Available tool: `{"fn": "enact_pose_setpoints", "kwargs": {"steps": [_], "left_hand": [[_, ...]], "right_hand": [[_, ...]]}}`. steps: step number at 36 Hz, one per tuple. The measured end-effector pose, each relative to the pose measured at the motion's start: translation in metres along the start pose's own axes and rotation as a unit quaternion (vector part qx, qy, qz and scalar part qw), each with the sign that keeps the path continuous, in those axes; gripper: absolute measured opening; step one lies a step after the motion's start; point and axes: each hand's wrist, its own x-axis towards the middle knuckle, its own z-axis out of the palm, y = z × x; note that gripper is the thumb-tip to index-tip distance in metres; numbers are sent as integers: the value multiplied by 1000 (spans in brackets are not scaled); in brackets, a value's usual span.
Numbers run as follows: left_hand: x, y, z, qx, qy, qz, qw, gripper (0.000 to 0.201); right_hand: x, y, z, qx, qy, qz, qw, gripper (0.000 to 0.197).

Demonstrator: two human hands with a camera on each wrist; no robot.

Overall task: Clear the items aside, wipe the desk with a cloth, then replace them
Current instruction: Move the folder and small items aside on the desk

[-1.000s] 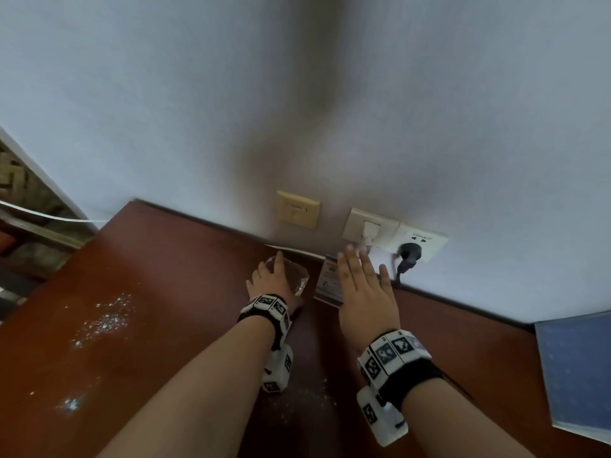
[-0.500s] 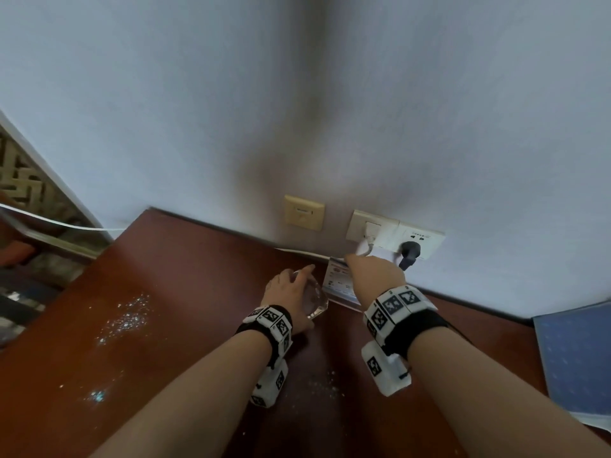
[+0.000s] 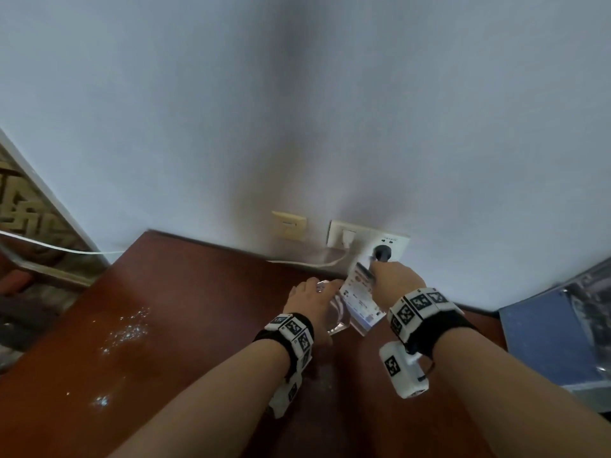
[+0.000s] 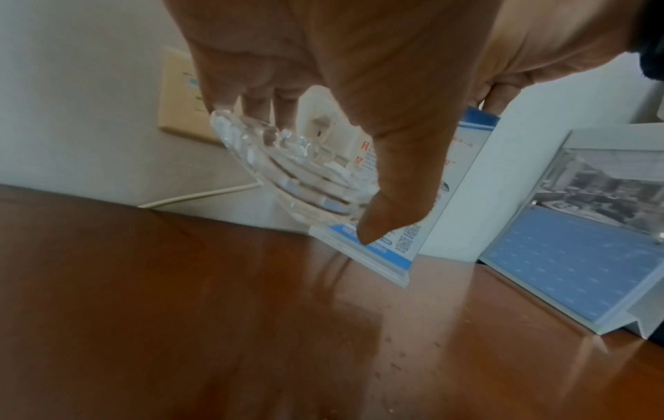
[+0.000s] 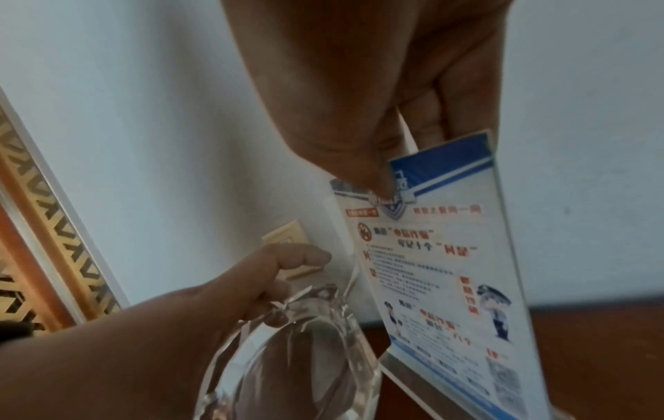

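Both hands have closed on their items since a second ago, when the right hand [image 3: 395,280] lay flat with straight fingers by the wall sockets [image 3: 367,241]; now it is curled and pinches the top edge of the acrylic sign stand [image 3: 360,300], thumb on the printed face and fingers behind. The left hand [image 3: 310,304], which was only draped over the glass ashtray [image 3: 334,320], now grasps it by the rim, thumb on the near side and fingertips hooked over the far edge, and has tipped it up (the left wrist view shows it tilted, near edge raised off the desk [image 3: 165,325]).

Sign stand and ashtray sit just beside each other between the two hands, the stand directly under the right hand and to the right of the left hand's load. Its long axis runs up and down, leaning back toward the wall, with the base at the bottom; whether the base has left the wood I cannot tell.

Judging by this, the clearing step is under way: each hand already has its own item, so neither needs to reach, and both likely lift straight up, away from the black plug [image 3: 382,252] just beyond the right knuckles
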Motion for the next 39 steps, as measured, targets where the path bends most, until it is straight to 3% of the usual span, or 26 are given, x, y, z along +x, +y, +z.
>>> {"fn": "enact_pose_setpoints", "kwargs": {"steps": [10, 21, 26, 32, 39], "left_hand": [[-8, 89, -3, 41, -40, 46, 997, 123], [-11, 207, 26, 12, -44, 135, 990, 131], [-14, 258, 45, -2, -65, 168, 984, 130], [-15, 313, 71, 0, -98, 194, 976, 126], [-18, 362, 97, 6, -110, 218, 970, 122]], "right_hand": [[-48, 86, -6, 55, 11, 56, 997, 3], [-122, 203, -4, 83, 14, 123, 989, 15], [-163, 249, 3, 100, 62, 155, 981, 19], [-203, 300, 12, 141, -1, 164, 976, 26], [-229, 344, 31, 189, 5, 231, 954, 25]]}}
